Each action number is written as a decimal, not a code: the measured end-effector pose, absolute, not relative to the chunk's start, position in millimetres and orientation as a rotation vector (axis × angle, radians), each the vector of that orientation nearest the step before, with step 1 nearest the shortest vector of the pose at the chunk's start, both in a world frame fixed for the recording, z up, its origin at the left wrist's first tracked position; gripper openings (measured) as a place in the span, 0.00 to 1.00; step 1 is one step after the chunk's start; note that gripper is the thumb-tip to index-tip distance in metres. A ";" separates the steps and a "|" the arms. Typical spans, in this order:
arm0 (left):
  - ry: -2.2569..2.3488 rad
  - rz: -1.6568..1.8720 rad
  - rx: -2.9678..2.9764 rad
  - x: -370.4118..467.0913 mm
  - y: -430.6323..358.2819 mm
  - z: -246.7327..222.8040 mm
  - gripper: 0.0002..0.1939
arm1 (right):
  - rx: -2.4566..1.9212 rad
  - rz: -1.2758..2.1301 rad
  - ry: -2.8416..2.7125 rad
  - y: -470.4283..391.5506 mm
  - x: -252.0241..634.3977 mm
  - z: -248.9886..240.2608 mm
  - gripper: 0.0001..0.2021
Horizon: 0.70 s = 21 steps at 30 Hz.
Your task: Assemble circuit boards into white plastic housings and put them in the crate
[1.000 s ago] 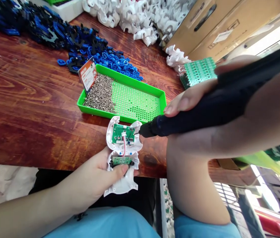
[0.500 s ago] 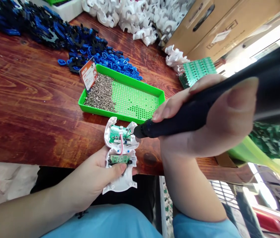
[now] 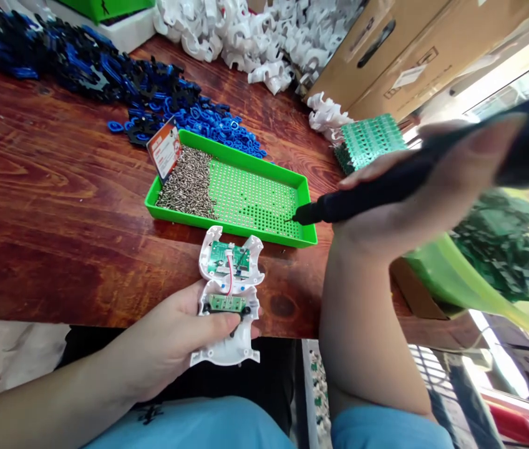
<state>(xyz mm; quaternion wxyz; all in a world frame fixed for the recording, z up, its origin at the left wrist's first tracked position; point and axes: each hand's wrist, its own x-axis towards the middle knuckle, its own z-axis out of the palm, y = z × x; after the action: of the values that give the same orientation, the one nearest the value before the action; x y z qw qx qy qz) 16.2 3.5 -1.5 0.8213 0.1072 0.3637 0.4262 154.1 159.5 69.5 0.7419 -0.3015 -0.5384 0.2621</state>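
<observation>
My left hand grips the lower half of an opened white plastic housing, thumb on top, at the table's front edge. Inside its upper half sits a green circuit board; a red and white wire runs from it to a smaller board in the lower half. My right hand, somewhat blurred, is wrapped round a black electric screwdriver. The driver's bit points at the right end of a green tray, over its perforated plate. Small screws are heaped in the tray's left part.
Black and blue plastic parts lie piled behind the tray, with white shells farther back. A cardboard box stands at the back right, near stacked green boards. On the right, a yellow-green bag holds dark green pieces.
My right hand has moved the screwdriver right and up, away from the circuit board to the tray's right end. My left hand still holds the housing in nearly the same place.
</observation>
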 end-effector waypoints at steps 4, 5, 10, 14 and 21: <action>0.768 0.899 0.234 15.2 4.3 -5.4 0.16 | -0.573 0.491 -1.219 190.6 146.1 51.9 0.12; 0.766 0.893 0.234 15.5 4.0 -6.9 0.17 | -0.566 0.513 -1.242 194.9 145.0 48.8 0.12; 0.766 0.879 0.257 15.7 2.3 -8.6 0.18 | -0.595 0.579 -1.177 197.7 140.7 43.2 0.11; 0.758 0.850 0.264 13.3 3.3 -3.6 0.18 | -0.603 0.579 -1.173 196.7 138.3 42.5 0.10; 0.754 0.855 0.264 13.7 5.6 -3.5 0.15 | -0.622 0.556 -1.170 197.1 137.2 42.7 0.10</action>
<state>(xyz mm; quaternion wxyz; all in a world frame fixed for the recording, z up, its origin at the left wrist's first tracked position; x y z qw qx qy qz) 13.7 5.6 -3.5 0.8338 0.1245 0.3557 0.4034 137.2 197.1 42.7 0.7527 -0.2850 -0.5360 0.2548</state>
